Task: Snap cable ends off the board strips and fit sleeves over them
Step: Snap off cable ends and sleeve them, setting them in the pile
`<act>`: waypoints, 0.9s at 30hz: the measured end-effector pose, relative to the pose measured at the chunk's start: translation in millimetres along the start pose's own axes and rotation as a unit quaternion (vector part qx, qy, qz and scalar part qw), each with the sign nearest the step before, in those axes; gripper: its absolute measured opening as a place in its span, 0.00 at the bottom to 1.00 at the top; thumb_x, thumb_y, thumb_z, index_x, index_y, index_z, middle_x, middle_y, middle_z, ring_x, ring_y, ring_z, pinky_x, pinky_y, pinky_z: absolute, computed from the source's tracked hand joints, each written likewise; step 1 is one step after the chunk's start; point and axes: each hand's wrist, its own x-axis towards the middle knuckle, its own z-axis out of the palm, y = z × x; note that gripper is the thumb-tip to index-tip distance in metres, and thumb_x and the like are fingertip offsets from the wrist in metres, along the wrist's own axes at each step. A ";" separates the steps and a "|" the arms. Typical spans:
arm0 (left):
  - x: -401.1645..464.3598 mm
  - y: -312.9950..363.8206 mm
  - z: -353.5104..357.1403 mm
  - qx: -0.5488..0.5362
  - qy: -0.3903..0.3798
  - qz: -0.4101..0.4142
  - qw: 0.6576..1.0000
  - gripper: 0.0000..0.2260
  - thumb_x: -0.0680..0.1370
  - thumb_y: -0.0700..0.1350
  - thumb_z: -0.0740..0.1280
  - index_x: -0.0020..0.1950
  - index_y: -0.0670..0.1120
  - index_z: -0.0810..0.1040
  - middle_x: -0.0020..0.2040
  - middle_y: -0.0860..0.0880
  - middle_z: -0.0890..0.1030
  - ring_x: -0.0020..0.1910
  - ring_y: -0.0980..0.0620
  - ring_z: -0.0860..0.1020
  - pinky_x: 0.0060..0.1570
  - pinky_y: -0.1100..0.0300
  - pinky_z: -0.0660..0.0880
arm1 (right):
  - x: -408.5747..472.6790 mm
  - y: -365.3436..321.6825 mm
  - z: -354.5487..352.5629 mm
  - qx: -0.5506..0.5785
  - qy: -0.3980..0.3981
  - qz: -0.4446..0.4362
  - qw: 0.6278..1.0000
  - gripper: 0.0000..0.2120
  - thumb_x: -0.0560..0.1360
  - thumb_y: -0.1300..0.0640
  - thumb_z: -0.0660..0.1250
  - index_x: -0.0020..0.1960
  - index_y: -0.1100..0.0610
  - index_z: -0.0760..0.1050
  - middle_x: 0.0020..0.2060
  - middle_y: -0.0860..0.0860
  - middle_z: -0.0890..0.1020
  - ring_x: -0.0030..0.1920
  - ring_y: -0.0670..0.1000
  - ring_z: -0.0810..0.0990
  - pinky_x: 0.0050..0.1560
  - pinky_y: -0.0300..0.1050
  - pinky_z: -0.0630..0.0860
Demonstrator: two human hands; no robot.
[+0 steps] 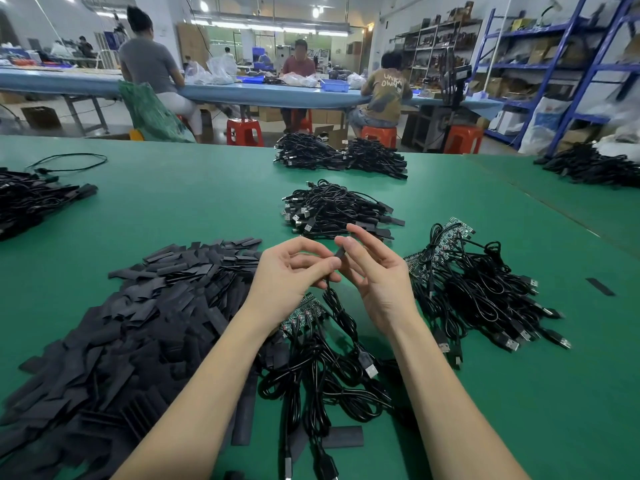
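Head view: left hand [294, 271] fingers pinch a flat matte-black sleeve [340, 253]; right hand [375, 271] fingers relaxed.

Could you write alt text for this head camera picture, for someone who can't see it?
Two bare hands meet above a green table: the left hand pinches a black cable end while the right hand hovers open beside it. Black sleeves lie heaped left, cables on board strips right.

Black cable end [340, 253], apparently sleeved, upright above green board strip [304, 311].
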 end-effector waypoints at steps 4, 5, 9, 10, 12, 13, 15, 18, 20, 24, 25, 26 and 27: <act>1.7 -1.6 0.9 0.003 0.005 -0.001 1.000 0.05 0.73 0.37 0.76 0.43 0.45 0.82 0.38 0.39 0.86 0.37 0.48 0.86 0.37 0.64 0.79 | 0.9 2.3 -0.9 0.018 0.023 0.015 0.999 0.15 0.67 0.58 0.77 0.54 0.56 0.85 0.47 0.58 0.87 0.43 0.51 0.84 0.46 0.41 0.81; 2.1 -1.9 0.5 0.007 0.005 -0.002 1.000 0.05 0.73 0.37 0.76 0.43 0.45 0.82 0.37 0.40 0.86 0.38 0.48 0.86 0.37 0.64 0.79 | 1.3 2.0 -0.8 0.020 0.028 0.018 0.999 0.16 0.66 0.58 0.78 0.53 0.56 0.85 0.47 0.58 0.87 0.43 0.51 0.84 0.46 0.41 0.81; 1.3 -2.5 -0.7 0.016 0.005 -0.011 1.000 0.06 0.74 0.37 0.76 0.43 0.45 0.82 0.36 0.41 0.85 0.37 0.49 0.86 0.37 0.65 0.78 | 1.6 0.2 -1.0 0.016 0.030 0.028 0.999 0.14 0.62 0.57 0.80 0.48 0.53 0.88 0.45 0.56 0.87 0.43 0.51 0.84 0.46 0.40 0.81; 1.1 -2.6 -1.1 0.015 0.007 -0.013 1.000 0.06 0.74 0.36 0.76 0.43 0.45 0.82 0.36 0.41 0.85 0.37 0.49 0.86 0.37 0.65 0.78 | 1.6 0.3 -0.9 0.013 0.030 0.031 0.999 0.14 0.63 0.58 0.79 0.49 0.54 0.87 0.45 0.56 0.87 0.43 0.51 0.84 0.45 0.39 0.80; 1.5 -2.7 -0.7 0.012 0.005 -0.025 1.000 0.05 0.74 0.37 0.75 0.44 0.46 0.82 0.37 0.41 0.86 0.38 0.50 0.85 0.38 0.64 0.79 | 1.7 -0.3 0.1 0.010 0.037 0.036 0.999 0.14 0.65 0.60 0.78 0.50 0.55 0.86 0.44 0.56 0.86 0.42 0.51 0.84 0.45 0.39 0.81; 1.8 -2.5 0.4 0.015 0.000 -0.035 0.999 0.05 0.74 0.38 0.76 0.46 0.45 0.82 0.39 0.42 0.86 0.40 0.51 0.85 0.39 0.64 0.79 | 2.3 -1.9 0.4 0.016 0.045 0.035 0.998 0.14 0.65 0.61 0.78 0.51 0.56 0.86 0.44 0.55 0.86 0.42 0.51 0.84 0.45 0.39 0.81; 2.1 -2.8 3.8 0.050 -0.017 -0.061 0.997 0.08 0.73 0.42 0.77 0.50 0.46 0.81 0.45 0.45 0.87 0.44 0.54 0.85 0.45 0.65 0.78 | 4.0 -8.2 -1.9 0.046 0.069 0.027 0.996 0.16 0.65 0.61 0.78 0.52 0.57 0.85 0.45 0.55 0.86 0.41 0.50 0.82 0.45 0.39 0.81; 1.6 -4.6 7.6 0.101 -0.048 -0.085 0.990 0.12 0.70 0.45 0.80 0.50 0.49 0.82 0.50 0.50 0.85 0.50 0.56 0.84 0.51 0.69 0.77 | 6.5 -16.5 -7.0 0.067 0.112 0.007 0.991 0.13 0.70 0.65 0.77 0.53 0.57 0.84 0.46 0.54 0.86 0.43 0.49 0.82 0.44 0.38 0.81; 0.9 -6.5 9.7 0.147 -0.064 -0.082 0.984 0.14 0.69 0.47 0.81 0.50 0.51 0.81 0.52 0.52 0.85 0.52 0.57 0.83 0.54 0.68 0.76 | 7.0 -17.8 -8.1 0.086 0.132 -0.001 0.988 0.11 0.73 0.66 0.75 0.54 0.57 0.83 0.46 0.54 0.86 0.44 0.49 0.82 0.44 0.38 0.80; -2.0 -10.0 16.7 0.206 -0.064 -0.112 0.970 0.15 0.70 0.51 0.80 0.52 0.55 0.79 0.54 0.52 0.83 0.50 0.54 0.84 0.52 0.59 0.79 | 8.9 -18.9 -6.3 0.104 0.137 -0.016 0.985 0.11 0.74 0.65 0.74 0.56 0.56 0.82 0.47 0.55 0.84 0.46 0.50 0.81 0.45 0.37 0.80; -2.6 -10.5 18.9 0.185 -0.061 -0.123 0.973 0.15 0.71 0.51 0.79 0.52 0.55 0.78 0.50 0.52 0.85 0.45 0.53 0.85 0.50 0.59 0.79 | 9.3 -18.6 -6.0 0.106 0.134 -0.016 0.985 0.11 0.75 0.65 0.73 0.56 0.56 0.82 0.46 0.54 0.84 0.46 0.50 0.81 0.45 0.37 0.80; -2.7 -10.0 21.6 0.165 -0.057 -0.130 0.976 0.14 0.71 0.51 0.79 0.52 0.53 0.77 0.47 0.51 0.86 0.42 0.52 0.85 0.48 0.59 0.80 | 10.0 -18.2 -5.9 0.110 0.132 -0.016 0.985 0.12 0.75 0.65 0.73 0.57 0.56 0.82 0.45 0.53 0.85 0.45 0.50 0.81 0.45 0.37 0.80; -2.4 -9.5 24.5 0.149 -0.053 -0.131 0.979 0.14 0.72 0.50 0.79 0.52 0.52 0.77 0.44 0.51 0.86 0.40 0.52 0.85 0.46 0.60 0.80 | 10.7 -17.6 -5.6 0.114 0.130 -0.015 0.985 0.12 0.75 0.65 0.73 0.57 0.57 0.82 0.45 0.53 0.85 0.45 0.50 0.81 0.44 0.37 0.80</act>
